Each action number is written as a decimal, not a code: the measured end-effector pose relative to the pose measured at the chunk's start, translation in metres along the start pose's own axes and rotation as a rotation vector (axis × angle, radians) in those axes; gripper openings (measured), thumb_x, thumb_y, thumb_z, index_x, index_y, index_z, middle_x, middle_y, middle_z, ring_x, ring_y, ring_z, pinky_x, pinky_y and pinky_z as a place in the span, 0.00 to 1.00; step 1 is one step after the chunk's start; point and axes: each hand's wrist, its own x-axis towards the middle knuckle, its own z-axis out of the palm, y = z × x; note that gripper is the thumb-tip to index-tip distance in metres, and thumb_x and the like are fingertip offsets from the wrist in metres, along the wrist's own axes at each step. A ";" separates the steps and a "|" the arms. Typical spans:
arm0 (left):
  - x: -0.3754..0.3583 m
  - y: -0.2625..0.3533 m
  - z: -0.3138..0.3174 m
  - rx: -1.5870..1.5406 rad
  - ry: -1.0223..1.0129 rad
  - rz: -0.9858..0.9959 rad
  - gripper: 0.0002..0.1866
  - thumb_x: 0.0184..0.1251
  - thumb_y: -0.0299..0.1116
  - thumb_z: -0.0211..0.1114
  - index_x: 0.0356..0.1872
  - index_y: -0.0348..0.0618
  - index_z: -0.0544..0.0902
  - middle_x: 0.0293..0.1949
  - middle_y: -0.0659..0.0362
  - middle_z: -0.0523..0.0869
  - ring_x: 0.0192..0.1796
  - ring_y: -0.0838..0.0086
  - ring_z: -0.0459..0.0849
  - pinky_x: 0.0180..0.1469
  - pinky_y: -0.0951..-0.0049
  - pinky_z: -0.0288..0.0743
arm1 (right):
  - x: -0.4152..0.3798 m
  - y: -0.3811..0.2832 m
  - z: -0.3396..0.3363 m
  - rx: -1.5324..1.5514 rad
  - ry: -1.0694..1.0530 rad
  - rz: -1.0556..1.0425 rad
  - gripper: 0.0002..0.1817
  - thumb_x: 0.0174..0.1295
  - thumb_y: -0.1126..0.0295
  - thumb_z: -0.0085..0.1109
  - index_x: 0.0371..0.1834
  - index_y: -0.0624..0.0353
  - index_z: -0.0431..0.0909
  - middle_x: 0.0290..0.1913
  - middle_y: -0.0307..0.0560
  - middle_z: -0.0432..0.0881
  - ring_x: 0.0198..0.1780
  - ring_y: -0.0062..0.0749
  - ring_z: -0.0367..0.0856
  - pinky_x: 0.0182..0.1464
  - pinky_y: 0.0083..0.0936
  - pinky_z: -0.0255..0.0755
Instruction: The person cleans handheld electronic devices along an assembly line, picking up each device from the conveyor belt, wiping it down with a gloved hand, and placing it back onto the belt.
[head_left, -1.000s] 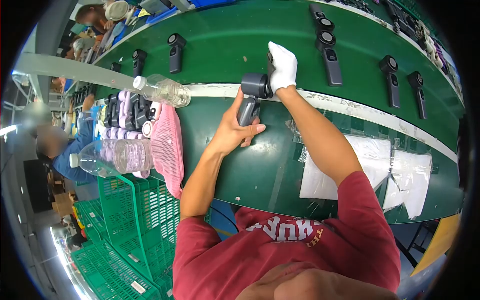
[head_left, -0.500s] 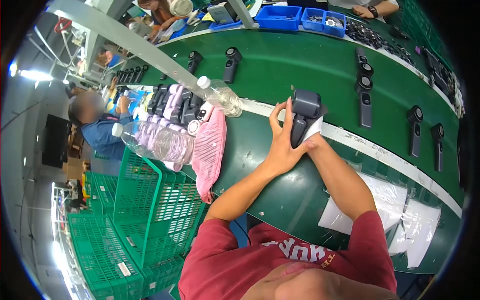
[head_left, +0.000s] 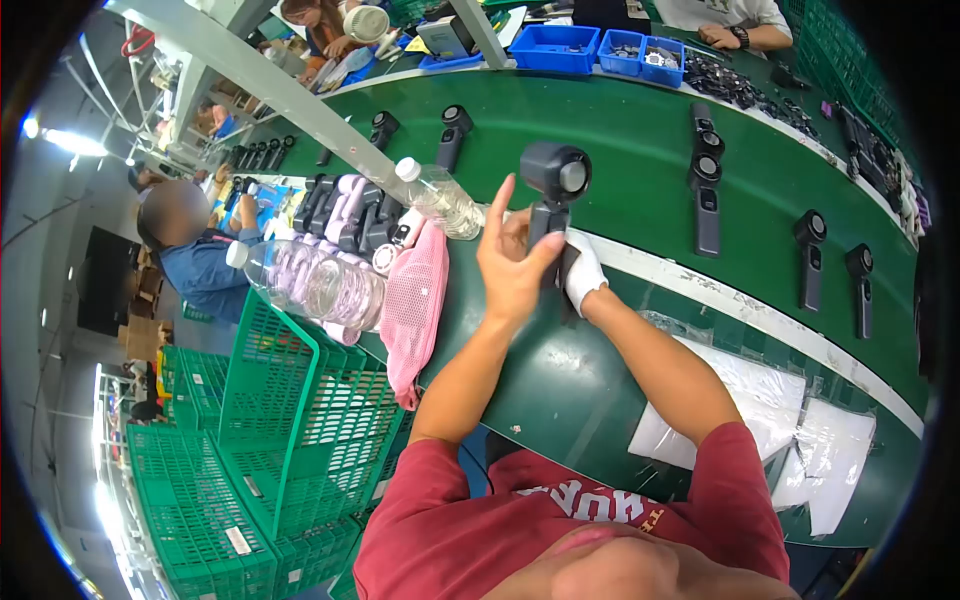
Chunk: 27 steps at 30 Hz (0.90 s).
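A dark grey handheld fan [head_left: 553, 172] stands upright between my hands over the near bench, its round head up. My left hand [head_left: 512, 262] grips the handle, thumb across its front and index finger pointing up. From the right, my right hand [head_left: 584, 276], in a white glove, is closed around the lower handle; its fingers are partly hidden behind it. More grey handheld fans lie on the green belt beyond, such as one fan [head_left: 706, 205] at right of centre and another fan [head_left: 454, 138] farther left.
At left, two plastic bottles [head_left: 345, 292] and a pink mesh bag [head_left: 412, 310] sit beside several grey and lilac fans. Green crates [head_left: 320, 420] stand below. Plastic-covered white sheets [head_left: 740, 390] lie at right. Blue bins [head_left: 555, 50] line the far side, where other people sit.
My hands have moved left with the fan and turned it, so the round face of its head now shows. The fans on the belt have shifted slightly left in view.
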 end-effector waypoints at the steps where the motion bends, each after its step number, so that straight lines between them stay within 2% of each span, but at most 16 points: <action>1: 0.000 0.001 -0.008 -0.166 -0.064 -0.070 0.42 0.67 0.28 0.72 0.77 0.29 0.58 0.58 0.47 0.83 0.63 0.65 0.79 0.68 0.64 0.70 | -0.003 -0.010 0.005 -0.067 -0.042 0.048 0.18 0.75 0.60 0.41 0.47 0.55 0.82 0.42 0.43 0.85 0.45 0.30 0.83 0.50 0.28 0.76; 2: -0.005 -0.006 -0.017 -0.216 -0.122 -0.103 0.35 0.75 0.34 0.64 0.76 0.28 0.61 0.66 0.40 0.77 0.70 0.58 0.74 0.73 0.59 0.65 | 0.027 -0.008 -0.032 0.160 -0.372 0.205 0.18 0.75 0.57 0.41 0.45 0.54 0.81 0.40 0.43 0.84 0.43 0.32 0.83 0.47 0.30 0.77; 5: -0.015 -0.049 -0.024 0.348 -0.222 0.069 0.38 0.75 0.46 0.61 0.75 0.26 0.61 0.73 0.36 0.65 0.76 0.50 0.62 0.78 0.53 0.53 | 0.006 -0.042 -0.006 0.383 -0.460 0.259 0.16 0.72 0.48 0.51 0.42 0.48 0.77 0.39 0.43 0.81 0.43 0.30 0.82 0.46 0.26 0.77; 7: -0.019 -0.047 -0.001 0.649 -0.395 0.214 0.45 0.73 0.56 0.60 0.74 0.23 0.59 0.78 0.35 0.53 0.80 0.44 0.51 0.81 0.50 0.42 | 0.042 -0.012 -0.040 0.519 -0.489 0.331 0.17 0.73 0.49 0.50 0.45 0.49 0.77 0.43 0.43 0.81 0.45 0.30 0.81 0.49 0.28 0.78; 8: -0.024 -0.043 0.009 0.635 -0.357 0.230 0.51 0.69 0.59 0.61 0.75 0.22 0.55 0.78 0.36 0.49 0.80 0.42 0.47 0.81 0.49 0.40 | 0.060 0.011 -0.062 0.589 -0.471 0.360 0.17 0.74 0.49 0.49 0.46 0.50 0.78 0.45 0.43 0.81 0.46 0.31 0.80 0.51 0.29 0.78; 10: -0.024 -0.049 0.011 0.544 -0.269 0.249 0.51 0.70 0.58 0.61 0.76 0.23 0.51 0.77 0.36 0.52 0.79 0.43 0.50 0.80 0.50 0.43 | 0.067 0.025 -0.064 0.596 -0.337 0.330 0.18 0.74 0.50 0.46 0.47 0.51 0.79 0.45 0.42 0.82 0.46 0.32 0.81 0.51 0.31 0.78; 12: -0.022 -0.056 0.012 0.293 -0.241 0.217 0.49 0.72 0.50 0.62 0.77 0.26 0.45 0.71 0.40 0.59 0.72 0.52 0.63 0.74 0.56 0.58 | 0.052 0.015 -0.042 0.514 -0.110 0.197 0.20 0.74 0.52 0.44 0.45 0.53 0.81 0.43 0.42 0.85 0.45 0.34 0.83 0.47 0.32 0.80; 14: -0.020 -0.052 0.010 0.172 -0.201 0.162 0.44 0.74 0.41 0.62 0.77 0.29 0.43 0.65 0.45 0.67 0.63 0.60 0.73 0.67 0.62 0.69 | 0.013 -0.003 -0.020 0.272 -0.085 0.116 0.19 0.73 0.54 0.45 0.47 0.54 0.84 0.43 0.42 0.86 0.47 0.34 0.83 0.51 0.31 0.78; 17: 0.020 -0.004 0.026 0.456 -0.152 0.319 0.23 0.74 0.38 0.63 0.61 0.33 0.70 0.47 0.54 0.79 0.48 0.70 0.78 0.55 0.67 0.74 | 0.014 0.007 -0.013 0.149 -0.046 -0.010 0.17 0.72 0.61 0.48 0.46 0.58 0.85 0.44 0.44 0.87 0.47 0.36 0.83 0.52 0.31 0.75; 18: 0.038 0.002 0.033 0.431 -0.105 0.208 0.20 0.73 0.39 0.66 0.55 0.35 0.73 0.40 0.57 0.80 0.41 0.72 0.77 0.46 0.68 0.75 | 0.023 0.016 -0.017 0.179 -0.018 -0.010 0.16 0.71 0.64 0.49 0.45 0.60 0.85 0.44 0.45 0.87 0.46 0.37 0.83 0.51 0.31 0.74; 19: 0.062 0.002 0.038 0.470 -0.072 0.181 0.20 0.71 0.39 0.68 0.51 0.35 0.73 0.36 0.57 0.80 0.36 0.72 0.77 0.41 0.68 0.74 | 0.019 0.009 -0.029 -0.650 -0.150 -0.239 0.14 0.71 0.66 0.49 0.41 0.64 0.84 0.38 0.46 0.86 0.43 0.37 0.82 0.48 0.33 0.73; 21: 0.111 -0.004 0.040 0.700 0.009 0.047 0.23 0.67 0.42 0.72 0.49 0.32 0.75 0.34 0.50 0.83 0.36 0.65 0.80 0.43 0.63 0.75 | 0.032 0.005 -0.034 -0.804 -0.168 -0.275 0.15 0.69 0.64 0.52 0.37 0.65 0.81 0.33 0.46 0.83 0.40 0.37 0.80 0.46 0.35 0.72; 23: 0.159 -0.045 0.019 0.948 0.127 0.093 0.26 0.62 0.44 0.75 0.51 0.30 0.81 0.41 0.42 0.88 0.45 0.49 0.87 0.51 0.56 0.77 | 0.022 -0.012 -0.025 -0.334 -0.085 -0.070 0.17 0.69 0.58 0.51 0.25 0.57 0.74 0.23 0.39 0.73 0.26 0.31 0.71 0.32 0.30 0.65; 25: 0.192 -0.094 -0.018 1.194 0.187 0.032 0.28 0.60 0.47 0.76 0.49 0.32 0.81 0.46 0.39 0.88 0.50 0.44 0.86 0.53 0.51 0.78 | 0.013 -0.036 -0.019 0.005 -0.070 0.072 0.24 0.70 0.55 0.51 0.14 0.48 0.65 0.16 0.31 0.62 0.17 0.21 0.59 0.21 0.24 0.54; 26: 0.203 -0.116 -0.037 1.312 0.224 -0.012 0.28 0.61 0.49 0.76 0.49 0.33 0.81 0.47 0.39 0.87 0.51 0.42 0.86 0.53 0.48 0.79 | 0.039 -0.029 -0.039 0.183 -0.216 0.339 0.27 0.72 0.55 0.48 0.12 0.42 0.55 0.12 0.27 0.54 0.12 0.20 0.49 0.16 0.23 0.44; 27: 0.209 -0.134 -0.054 1.412 0.268 -0.097 0.29 0.61 0.51 0.75 0.51 0.35 0.82 0.50 0.41 0.87 0.56 0.43 0.85 0.58 0.48 0.77 | 0.088 -0.003 -0.070 0.485 -0.901 0.548 0.29 0.74 0.55 0.44 0.11 0.39 0.50 0.10 0.26 0.51 0.09 0.21 0.45 0.15 0.24 0.41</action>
